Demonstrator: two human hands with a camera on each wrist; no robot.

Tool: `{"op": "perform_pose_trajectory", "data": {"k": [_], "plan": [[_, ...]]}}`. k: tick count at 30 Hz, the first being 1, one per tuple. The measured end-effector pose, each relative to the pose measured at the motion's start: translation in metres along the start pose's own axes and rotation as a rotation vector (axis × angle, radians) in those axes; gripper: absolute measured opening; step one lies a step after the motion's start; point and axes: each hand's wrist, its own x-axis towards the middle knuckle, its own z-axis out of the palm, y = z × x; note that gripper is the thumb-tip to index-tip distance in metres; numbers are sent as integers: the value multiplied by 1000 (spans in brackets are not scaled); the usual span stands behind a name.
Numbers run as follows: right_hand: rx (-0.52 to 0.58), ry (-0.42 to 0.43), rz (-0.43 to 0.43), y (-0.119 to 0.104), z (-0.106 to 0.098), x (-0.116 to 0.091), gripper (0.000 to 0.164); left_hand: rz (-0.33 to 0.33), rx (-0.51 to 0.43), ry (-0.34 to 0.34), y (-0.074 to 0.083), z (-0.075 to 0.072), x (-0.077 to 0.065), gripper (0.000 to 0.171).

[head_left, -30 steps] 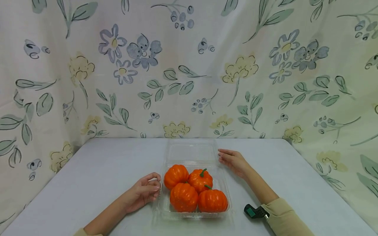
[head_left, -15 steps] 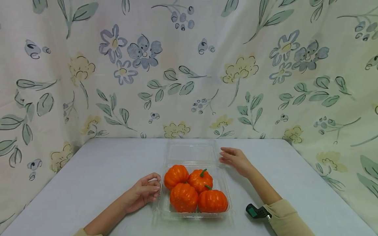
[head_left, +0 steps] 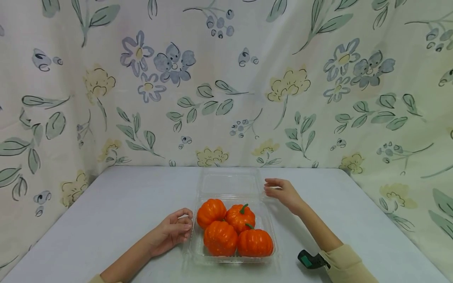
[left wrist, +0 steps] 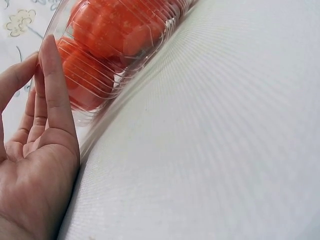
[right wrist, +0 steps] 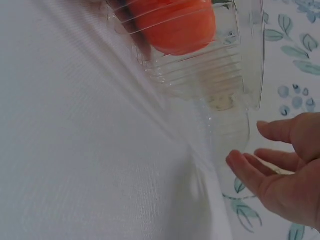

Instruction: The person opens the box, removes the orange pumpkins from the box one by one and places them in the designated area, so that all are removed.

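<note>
A clear plastic clamshell box (head_left: 231, 259), its lid (head_left: 230, 184) folded back, holds several orange pumpkins (head_left: 221, 238). My left hand (head_left: 171, 232) is at the box's left side; in the left wrist view its thumb and fingertips meet at the clear rim and appear to pinch it. Beyond the box's far right corner, my right hand (head_left: 284, 193) hovers beside the lid, fingers loosely bent and apart. The right wrist view shows a gap between this hand (right wrist: 287, 170) and the clear plastic, with nothing in its grasp.
A white table (head_left: 124, 204) carries the box. A floral curtain (head_left: 226, 78) hangs behind the table's far edge and along both sides. Near the right sleeve (head_left: 348, 263) sits a small black device with a green patch (head_left: 312, 260).
My right hand has drifted slightly right, away from the lid's edge, and the black device by its sleeve shifted with it. The left hand stays at the box's side.
</note>
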Motion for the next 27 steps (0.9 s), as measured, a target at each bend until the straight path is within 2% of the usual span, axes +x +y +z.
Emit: {"op": "perform_pose_trajectory", "data": {"k": [6,11,17,27], "plan": [[-199,48,-31,-10,4,-9,46,1,1,-1,-1,-1,0,27],[-275,66,-88,-17,7,-14,44,2,2,-4,-2,-2,0,27],[-282,97,-136,-31,15,-26,43,7,6,-11,-3,-2,1,27],[-263,94,-210,-44,26,-43,42,21,6,-15,-2,0,2,27]]}}
